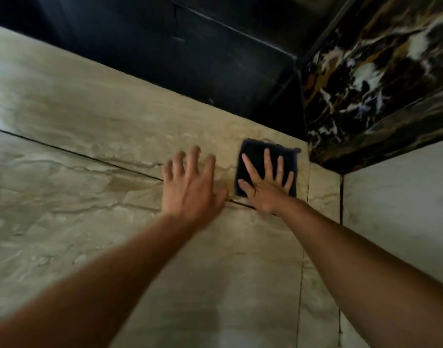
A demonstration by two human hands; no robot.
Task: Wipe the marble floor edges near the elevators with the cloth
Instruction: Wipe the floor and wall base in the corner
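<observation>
Right hand (pixel 267 189) flat on the cloth (pixel 255 156).
Fingers spread, pressing; left hand (pixel 190 187) at nine o'clock, open, blurred, perhaps touching the floor (pixel 77 197).

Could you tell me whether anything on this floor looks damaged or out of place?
Nothing stands out. The dark cloth lies flat under the right hand on the beige marble floor; the dark lines look like tile joints, not cracks.
</observation>
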